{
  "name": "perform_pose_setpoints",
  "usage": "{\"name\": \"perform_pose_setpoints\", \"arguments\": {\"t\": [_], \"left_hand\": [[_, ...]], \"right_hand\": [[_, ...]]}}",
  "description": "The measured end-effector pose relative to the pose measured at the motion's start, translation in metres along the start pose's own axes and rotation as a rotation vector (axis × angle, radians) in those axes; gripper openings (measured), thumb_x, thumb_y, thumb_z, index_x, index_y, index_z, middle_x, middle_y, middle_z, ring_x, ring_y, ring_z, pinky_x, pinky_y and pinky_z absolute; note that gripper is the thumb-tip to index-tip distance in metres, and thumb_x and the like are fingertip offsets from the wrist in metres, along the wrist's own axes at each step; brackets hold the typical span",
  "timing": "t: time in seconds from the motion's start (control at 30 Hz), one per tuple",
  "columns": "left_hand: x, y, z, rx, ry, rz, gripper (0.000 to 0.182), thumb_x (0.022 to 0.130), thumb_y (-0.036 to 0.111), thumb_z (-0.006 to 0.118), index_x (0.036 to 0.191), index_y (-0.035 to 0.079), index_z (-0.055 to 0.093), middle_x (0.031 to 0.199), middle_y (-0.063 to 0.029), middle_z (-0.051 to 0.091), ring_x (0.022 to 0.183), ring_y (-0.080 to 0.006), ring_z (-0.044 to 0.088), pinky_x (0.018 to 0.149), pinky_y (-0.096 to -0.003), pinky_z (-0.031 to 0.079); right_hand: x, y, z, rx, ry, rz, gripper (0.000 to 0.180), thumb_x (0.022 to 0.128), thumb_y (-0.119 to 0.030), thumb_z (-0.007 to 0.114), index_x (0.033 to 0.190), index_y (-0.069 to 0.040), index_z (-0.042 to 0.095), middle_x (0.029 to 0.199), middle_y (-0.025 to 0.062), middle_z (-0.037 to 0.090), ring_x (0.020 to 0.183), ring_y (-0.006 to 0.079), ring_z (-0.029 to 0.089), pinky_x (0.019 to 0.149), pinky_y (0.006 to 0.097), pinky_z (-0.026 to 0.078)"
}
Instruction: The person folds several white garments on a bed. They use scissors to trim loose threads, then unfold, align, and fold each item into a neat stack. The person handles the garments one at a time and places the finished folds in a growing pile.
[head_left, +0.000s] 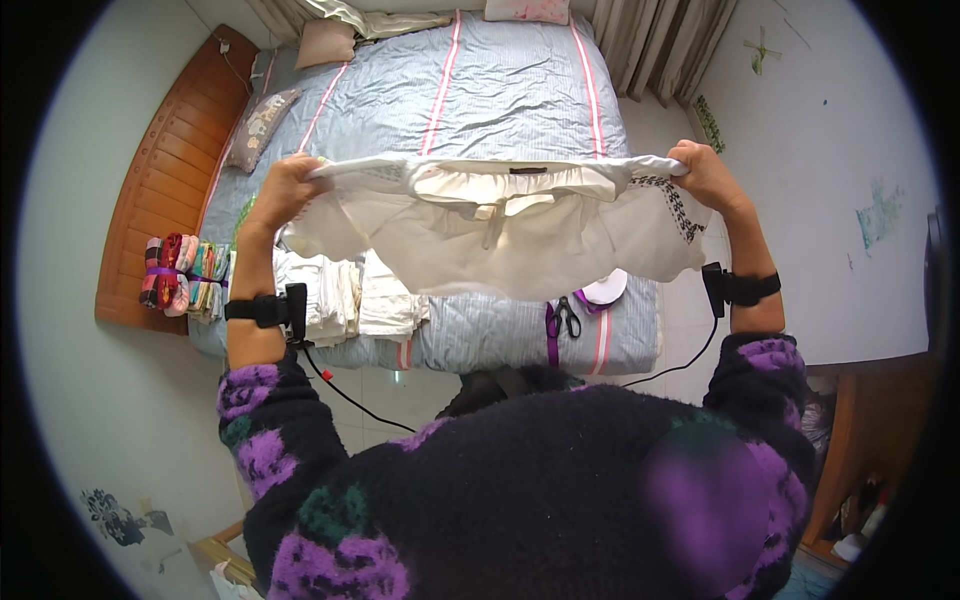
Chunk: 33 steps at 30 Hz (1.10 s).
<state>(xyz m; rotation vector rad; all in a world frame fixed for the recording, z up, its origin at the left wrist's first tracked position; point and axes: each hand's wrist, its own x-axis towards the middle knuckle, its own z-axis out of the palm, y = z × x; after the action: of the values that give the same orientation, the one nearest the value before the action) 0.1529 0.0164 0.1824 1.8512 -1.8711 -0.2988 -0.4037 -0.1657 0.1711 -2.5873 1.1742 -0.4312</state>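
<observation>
A white garment (480, 255) with a gathered neckline and black patterned trim near its right end hangs spread in the air between my hands. My left hand (289, 191) grips its upper left corner, and my right hand (705, 176) grips the upper right corner. The top edge is stretched nearly level, with a small dark label (528, 171) at its middle. Below and behind the cloth, folded white clothes (390, 304) lie in stacks on the bed (487, 322). The garment hides part of the bed and of those stacks.
Black-handled scissors (564, 319) and a roll of purple ribbon (604, 289) lie near the bed's front edge. Rolled colourful fabric bundles (166, 274) tied with purple ribbon sit by the wooden headboard (172, 165). Cushions (262, 129) rest farther back. Cables (360, 405) hang from both forearm straps.
</observation>
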Motion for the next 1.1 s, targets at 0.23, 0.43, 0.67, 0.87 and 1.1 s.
{"name": "perform_pose_setpoints", "arguments": {"t": [0.23, 0.43, 0.67, 0.87, 1.1], "left_hand": [[0.08, -0.012, 0.042, 0.427, 0.359, -0.029, 0.016, 0.078, 0.02, 0.065, 0.084, 0.006, 0.065, 0.091, -0.0175, 0.061, 0.08, -0.039, 0.059, 0.073, -0.0472, 0.048], [0.088, 0.021, 0.021, 0.444, 0.893, 0.278, 0.007, 0.084, 0.009, 0.059, 0.09, 0.009, 0.062, 0.083, -0.0125, 0.056, 0.077, -0.0334, 0.059, 0.066, -0.0413, 0.049], [-0.02, 0.025, 0.06, 0.424, 0.832, 0.347, 0.022, 0.077, -0.004, 0.059, 0.096, 0.007, 0.062, 0.082, -0.0118, 0.052, 0.077, -0.0305, 0.056, 0.067, -0.0412, 0.048], [-0.043, 0.023, 0.063, 0.261, 0.786, 0.276, 0.021, 0.079, -0.005, 0.057, 0.097, 0.005, 0.063, 0.092, -0.0112, 0.059, 0.088, -0.0285, 0.059, 0.08, -0.0363, 0.048], [-0.025, 0.027, 0.009, -0.299, 0.956, 0.027, 0.013, 0.095, 0.012, 0.055, 0.101, 0.002, 0.062, 0.09, -0.0019, 0.062, 0.073, -0.007, 0.055, 0.065, -0.02, 0.045]], "right_hand": [[0.052, 0.066, 0.033, -0.33, 0.368, 0.303, 0.017, 0.077, -0.003, 0.056, 0.087, -0.01, 0.067, 0.093, 0.0127, 0.06, 0.09, 0.0335, 0.06, 0.079, 0.0413, 0.049], [0.05, 0.075, -0.014, -0.391, 1.017, 0.058, 0.008, 0.087, -0.015, 0.056, 0.088, -0.012, 0.064, 0.087, 0.0087, 0.058, 0.082, 0.029, 0.06, 0.07, 0.0407, 0.051], [-0.055, 0.091, 0.022, -0.494, 1.094, 0.08, 0.01, 0.086, -0.014, 0.056, 0.088, -0.006, 0.061, 0.089, 0.0122, 0.055, 0.085, 0.0303, 0.055, 0.074, 0.0393, 0.049], [-0.075, 0.106, 0.042, 0.021, 1.163, 0.305, 0.015, 0.083, -0.002, 0.055, 0.097, -0.002, 0.061, 0.095, 0.0101, 0.062, 0.088, 0.0223, 0.061, 0.083, 0.0321, 0.049], [-0.058, 0.089, -0.012, 0.475, 1.473, 0.284, 0.02, 0.083, 0.0, 0.054, 0.102, 0.001, 0.058, 0.096, 0.0056, 0.06, 0.082, 0.0125, 0.058, 0.075, 0.0258, 0.05]]}}
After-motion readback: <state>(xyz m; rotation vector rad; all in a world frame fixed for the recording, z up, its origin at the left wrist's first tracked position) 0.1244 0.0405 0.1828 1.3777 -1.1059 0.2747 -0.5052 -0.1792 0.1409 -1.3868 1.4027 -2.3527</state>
